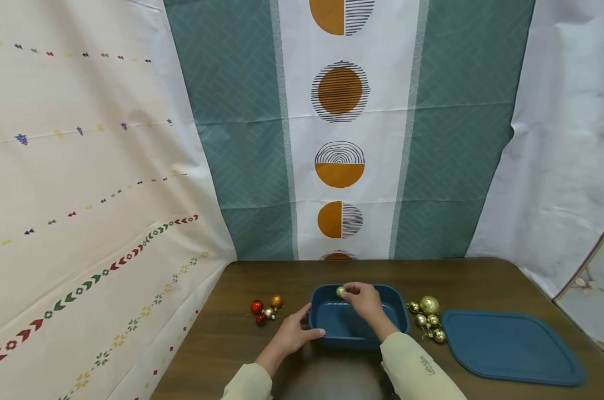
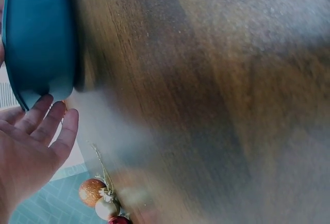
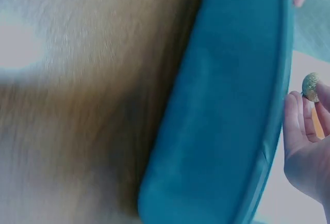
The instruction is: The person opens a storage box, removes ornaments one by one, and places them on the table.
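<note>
In the head view, my right hand is over the blue plastic bin, pinching a small gold glitter bauble between thumb and fingertips. The right wrist view shows the same bauble at the fingertips, above the bin's rim. My left hand rests against the bin's left end. Up close, the fairly straight fingers of the left hand touch the outer wall of the bin. The inside of the bin is partly hidden by the right hand.
Right of the bin lies a cluster of gold baubles, beside a flat blue lid. To the left sit several red, orange and pale gold baubles. All stand on a brown wooden table, with patterned cloths hanging behind.
</note>
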The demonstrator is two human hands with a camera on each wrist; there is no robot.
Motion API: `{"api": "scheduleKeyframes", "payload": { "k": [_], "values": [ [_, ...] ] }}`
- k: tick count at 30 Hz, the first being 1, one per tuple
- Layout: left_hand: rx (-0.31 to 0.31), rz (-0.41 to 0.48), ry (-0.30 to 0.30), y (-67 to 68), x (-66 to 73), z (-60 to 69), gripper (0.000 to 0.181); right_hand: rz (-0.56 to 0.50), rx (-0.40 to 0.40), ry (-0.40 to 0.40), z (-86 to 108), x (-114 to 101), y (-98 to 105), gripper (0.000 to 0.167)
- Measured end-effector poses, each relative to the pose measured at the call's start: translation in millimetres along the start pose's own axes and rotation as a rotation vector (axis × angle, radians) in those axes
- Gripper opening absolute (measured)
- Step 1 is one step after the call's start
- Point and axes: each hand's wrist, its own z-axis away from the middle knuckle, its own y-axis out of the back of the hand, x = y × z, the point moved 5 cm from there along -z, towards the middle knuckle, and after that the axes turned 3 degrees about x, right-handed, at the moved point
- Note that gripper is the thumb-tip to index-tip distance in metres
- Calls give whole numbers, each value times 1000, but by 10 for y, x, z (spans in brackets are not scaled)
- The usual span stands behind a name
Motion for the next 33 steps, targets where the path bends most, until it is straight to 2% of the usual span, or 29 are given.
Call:
{"api": "scheduleKeyframes", "payload": {
  "k": [5,15,24,28,33],
  "values": [
    [13,-1,3,4,-17,2,83,-75,45,-7,7,-22,248,27],
    [13,-7,-10,2,-10,-14,83,-139,144,-54,100,65,817,31],
    [4,-23,0,-2,7,-14,83,-93,220,-116,281,231,1324,38],
    [10,-31,0,6,3,-23,84,-79,226,-145,393,355,1463,41],
    [9,-30,-15,-2,0,-31,83,-62,257,-143,571,526,1567,39]
  ]
}}
